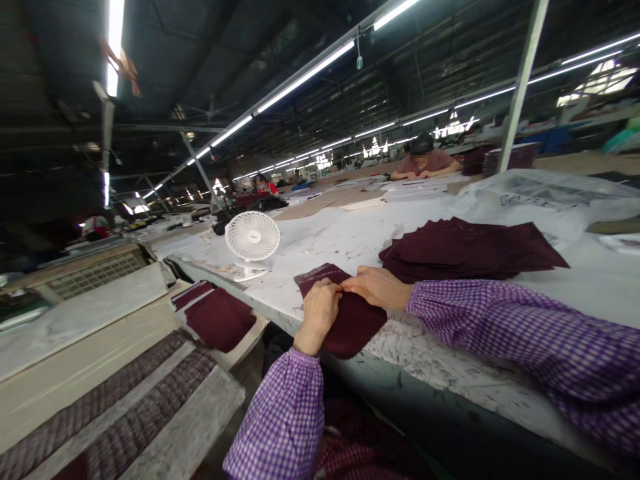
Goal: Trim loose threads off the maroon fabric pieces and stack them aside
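A dark maroon fabric piece (353,327) lies at the table's near edge, its lower end hanging slightly over. A greyish strip runs along its far edge. My left hand (321,307) is closed on the piece, fingers bent and pressed down. My right hand (377,287) comes in from the right, thumb and fingertips pinched on the same piece, touching my left fingertips. What lies right under the fingertips is hidden. Behind my right hand a pile of similar maroon pieces (465,247) rests on the table.
A small white fan (253,237) stands on the white-covered table (310,233). At left, a lower surface holds more maroon pieces (220,320) and overlapping rows of strips (150,393). Clear plastic sheeting (545,193) lies at right. Across the table sits a person (430,163).
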Demonstrator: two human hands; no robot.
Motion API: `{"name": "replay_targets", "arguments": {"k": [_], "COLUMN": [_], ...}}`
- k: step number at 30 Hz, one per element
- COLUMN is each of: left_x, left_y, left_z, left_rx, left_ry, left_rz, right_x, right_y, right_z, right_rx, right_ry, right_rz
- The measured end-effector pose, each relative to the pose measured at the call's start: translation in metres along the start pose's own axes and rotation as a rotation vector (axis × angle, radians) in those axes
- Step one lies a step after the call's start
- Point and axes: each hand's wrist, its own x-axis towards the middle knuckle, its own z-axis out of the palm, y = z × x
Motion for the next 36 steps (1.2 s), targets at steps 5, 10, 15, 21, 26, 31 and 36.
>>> {"name": "replay_targets", "arguments": {"k": [5,10,15,21,26,31,36], "left_x": [-0.022,-0.041,-0.044,-0.046,-0.054,-0.064,-0.066], "left_y": [-0.023,-0.033,-0.032,-0.033,-0.04,-0.052,-0.053], "left_z": [-0.011,-0.012,-0.011,-0.017,-0.023,-0.026,-0.027], "left_rx": [-0.06,-0.038,0.059,0.093,0.016,-0.161,-0.295], "left_ry": [0.057,0.145,0.176,0.146,0.111,0.195,0.226], "left_rz": [-0.01,0.096,0.179,0.219,0.269,0.167,0.007], "right_x": [0.006,0.01,0.014,0.027,0.035,0.04,0.042], "right_y": [0.006,0.009,-0.003,-0.03,-0.047,-0.052,-0.051], "right_z": [0.004,0.009,-0.004,-0.025,-0.033,-0.037,-0.038], "right_rx": [0.065,0.045,-0.14,-0.366,-0.395,-0.361,-0.354], "right_ry": [-0.013,-0.04,-0.168,-0.358,-0.475,-0.546,-0.571], "right_rz": [-0.106,-0.122,-0.157,-0.212,-0.238,-0.233,-0.241]}}
